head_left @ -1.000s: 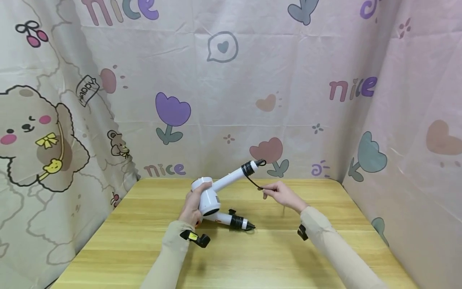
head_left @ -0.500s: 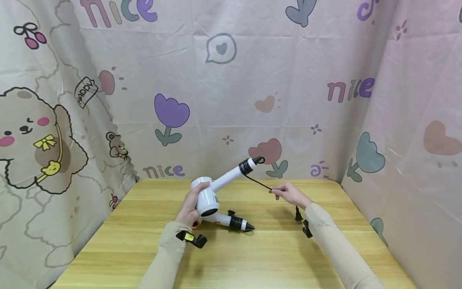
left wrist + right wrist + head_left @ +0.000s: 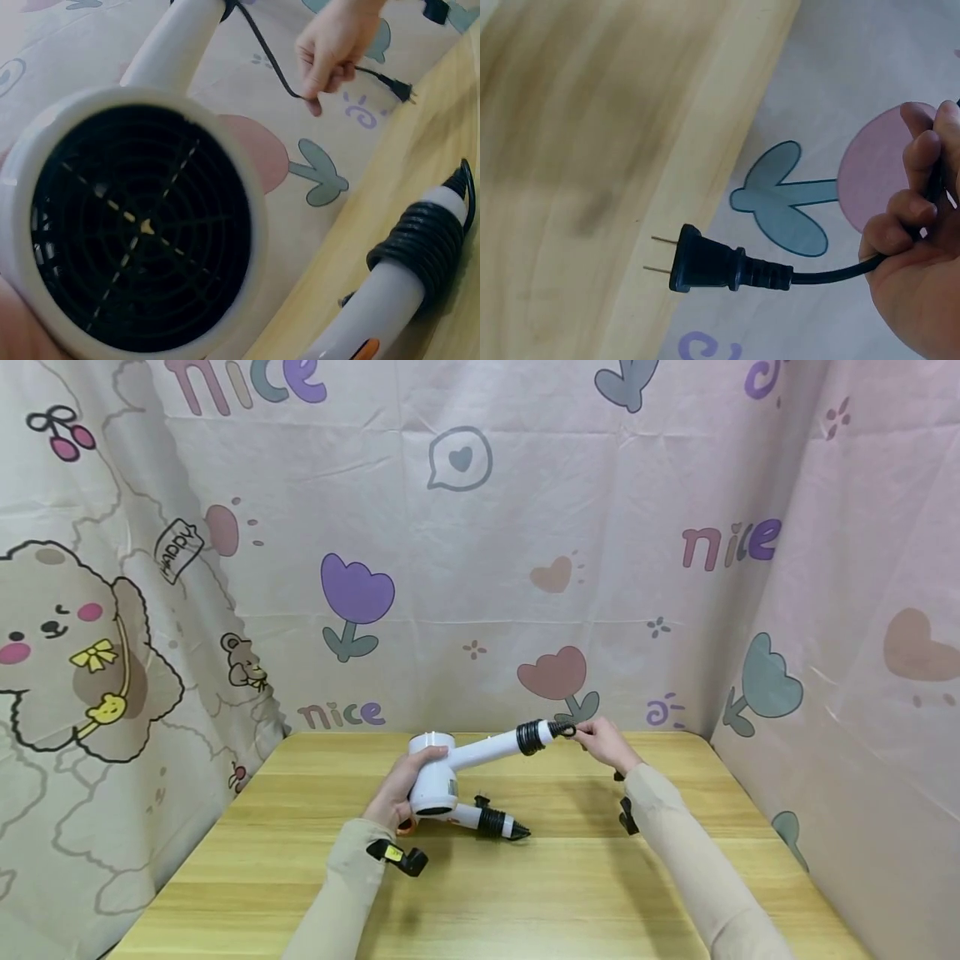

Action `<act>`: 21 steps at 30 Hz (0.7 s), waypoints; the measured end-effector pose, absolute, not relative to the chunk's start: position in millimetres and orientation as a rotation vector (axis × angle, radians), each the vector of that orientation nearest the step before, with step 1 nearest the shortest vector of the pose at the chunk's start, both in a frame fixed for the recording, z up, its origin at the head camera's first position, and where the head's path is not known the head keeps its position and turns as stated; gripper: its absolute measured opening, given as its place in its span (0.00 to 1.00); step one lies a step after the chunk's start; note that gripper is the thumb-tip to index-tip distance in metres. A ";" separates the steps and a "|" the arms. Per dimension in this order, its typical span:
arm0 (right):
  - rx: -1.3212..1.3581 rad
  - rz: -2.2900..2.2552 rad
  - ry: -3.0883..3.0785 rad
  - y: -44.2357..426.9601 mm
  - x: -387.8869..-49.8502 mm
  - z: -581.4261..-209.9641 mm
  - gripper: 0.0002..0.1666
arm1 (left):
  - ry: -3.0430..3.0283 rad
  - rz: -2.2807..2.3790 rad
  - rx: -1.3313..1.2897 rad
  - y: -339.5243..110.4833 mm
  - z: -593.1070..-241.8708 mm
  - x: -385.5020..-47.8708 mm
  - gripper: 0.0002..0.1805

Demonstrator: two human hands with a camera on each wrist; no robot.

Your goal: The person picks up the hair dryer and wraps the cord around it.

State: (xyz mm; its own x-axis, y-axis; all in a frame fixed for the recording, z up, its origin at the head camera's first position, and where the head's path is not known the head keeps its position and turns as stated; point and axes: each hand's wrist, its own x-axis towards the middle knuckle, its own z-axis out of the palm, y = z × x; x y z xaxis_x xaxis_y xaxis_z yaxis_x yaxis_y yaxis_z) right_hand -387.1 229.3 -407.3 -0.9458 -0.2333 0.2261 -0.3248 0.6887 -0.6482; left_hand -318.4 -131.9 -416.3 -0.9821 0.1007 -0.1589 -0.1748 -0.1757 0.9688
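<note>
A white hair dryer (image 3: 433,783) is held above the table by my left hand (image 3: 393,789), which grips its round body. Its handle points right and slightly up, with black cord (image 3: 529,737) wound round it near the tip. My right hand (image 3: 604,743) is just beyond the handle's end and pinches the loose stretch of that cord. In the right wrist view the curled fingers (image 3: 911,214) hold the cord, and a black two-pin plug (image 3: 709,259) sticks out past them. The dryer's dark round grille (image 3: 142,225) fills much of the left wrist view.
A second white hair dryer (image 3: 465,815) lies on the wooden table (image 3: 570,902) below the held one, its cord coiled round the handle. Part of it is hidden. A printed curtain (image 3: 465,552) stands behind the table and along both sides.
My right hand first drew the cord away to the right, then rose towards the handle's tip. The held dryer's handle has swung lower and to the right. The second dryer stays put.
</note>
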 end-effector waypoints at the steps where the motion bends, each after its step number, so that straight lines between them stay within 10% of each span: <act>1: 0.449 1.100 -2.758 227.8 -387.6 -405.5 0.15 | 1.888 2.263 -0.081 -132.2 -416.5 -318.1 0.34; 21: 0.358 0.990 -2.661 218.0 -380.6 -379.6 0.19 | 2.382 2.015 0.069 -139.2 -423.4 -314.6 0.47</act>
